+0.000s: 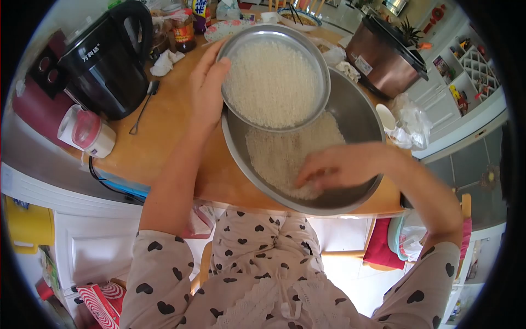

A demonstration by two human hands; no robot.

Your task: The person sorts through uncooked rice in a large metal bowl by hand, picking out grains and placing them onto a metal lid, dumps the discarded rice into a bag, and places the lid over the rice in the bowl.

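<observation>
My left hand grips the rim of a round, shallow metal dish full of white rice. The dish is tilted towards me over the far left part of a big metal basin. More rice lies spread across the basin's bottom. Inside the basin, low over the near edge of that rice, is my right hand. Its fingers are bent downward and blurred by motion, so any grains in them cannot be made out.
On the wooden table, a black electric kettle and a lidded white jar stand at left. A brown rice cooker is at the back right, with a clear plastic bag nearer. Behind the dish are a sauce jar and a patterned plate.
</observation>
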